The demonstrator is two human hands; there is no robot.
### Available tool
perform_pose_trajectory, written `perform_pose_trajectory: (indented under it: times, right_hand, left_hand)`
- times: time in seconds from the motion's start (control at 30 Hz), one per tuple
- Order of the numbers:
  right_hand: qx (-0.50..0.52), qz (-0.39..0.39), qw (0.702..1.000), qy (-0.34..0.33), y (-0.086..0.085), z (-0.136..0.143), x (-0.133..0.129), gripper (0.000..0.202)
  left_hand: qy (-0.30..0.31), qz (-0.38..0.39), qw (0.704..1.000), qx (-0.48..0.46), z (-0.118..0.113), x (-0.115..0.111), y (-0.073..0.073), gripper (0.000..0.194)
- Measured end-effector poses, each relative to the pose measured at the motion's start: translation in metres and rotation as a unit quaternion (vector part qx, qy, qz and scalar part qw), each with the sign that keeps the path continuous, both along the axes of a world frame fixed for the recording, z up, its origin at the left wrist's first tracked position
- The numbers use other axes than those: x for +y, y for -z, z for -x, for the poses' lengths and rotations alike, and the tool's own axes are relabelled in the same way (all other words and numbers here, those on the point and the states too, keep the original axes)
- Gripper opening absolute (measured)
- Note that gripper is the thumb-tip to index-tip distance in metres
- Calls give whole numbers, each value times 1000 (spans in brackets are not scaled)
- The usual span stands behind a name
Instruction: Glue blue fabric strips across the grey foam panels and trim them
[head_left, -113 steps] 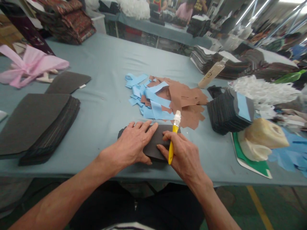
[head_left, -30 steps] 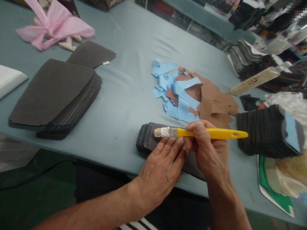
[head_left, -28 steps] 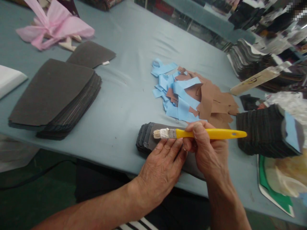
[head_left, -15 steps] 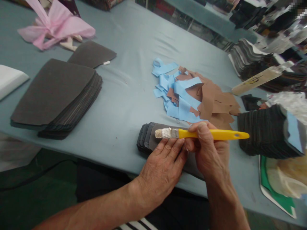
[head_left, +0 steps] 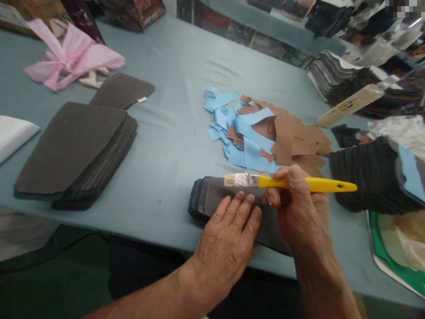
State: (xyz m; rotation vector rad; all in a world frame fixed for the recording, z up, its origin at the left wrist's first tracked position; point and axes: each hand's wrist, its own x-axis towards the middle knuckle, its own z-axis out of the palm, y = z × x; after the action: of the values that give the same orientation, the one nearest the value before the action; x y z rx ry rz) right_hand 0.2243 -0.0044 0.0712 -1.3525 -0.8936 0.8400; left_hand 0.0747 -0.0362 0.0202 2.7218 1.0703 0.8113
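My right hand (head_left: 300,199) is closed round the yellow handle of a paintbrush (head_left: 323,184). The bristles point left and the lower part of the brush head is coated in something white. Below the brush lies a stack of dark grey sheets (head_left: 215,190) at the table's near edge, its left end showing layered, stepped edges. My left hand (head_left: 229,235) rests flat on top of this stack with its fingers stretched out. Part of the stack is hidden beneath both hands.
Blue strips (head_left: 254,128) and brown pieces (head_left: 295,137) lie in a heap beyond the stack. Another pile of dark sheets (head_left: 73,146) sits at left, near pink cloth (head_left: 79,57). At right stand a dark stack (head_left: 365,177) and a pale bottle (head_left: 357,102).
The brush and my right hand have moved slightly right, baring more of the stack's top. My left hand still lies on the stack. The camera's view has shifted a little.
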Motion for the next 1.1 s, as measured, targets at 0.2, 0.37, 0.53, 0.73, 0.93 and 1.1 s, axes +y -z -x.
perform_pose_trajectory:
  times: [0.2, 0.37, 0.53, 0.73, 0.93, 1.1]
  right_hand:
    - [16, 16, 999, -28, 0, 8, 0, 42]
    - [20, 27, 997, -64, -1, 18, -4, 41]
    - [9, 38, 996, -77, -1, 24, -8, 40]
    - [-14, 39, 996, -77, -1, 30, -10, 41]
    - [-40, 15, 994, -98, -4, 36, -10, 45]
    - [-89, 8, 993, -82, 1, 35, -12, 42]
  left_hand:
    - [-6, -2, 1000, 1, 1, -2, 5, 49]
    - [-2, 14, 1000, -12, 0, -1, 2, 55]
    - [-16, 7, 999, -27, -1, -1, -1, 45]
    - [-14, 16, 1000, -12, -1, -4, 1, 44]
    - [-7, 19, 1000, -6, -3, -4, 2, 47]
    - [-29, 1, 999, -24, -2, -5, 3, 41]
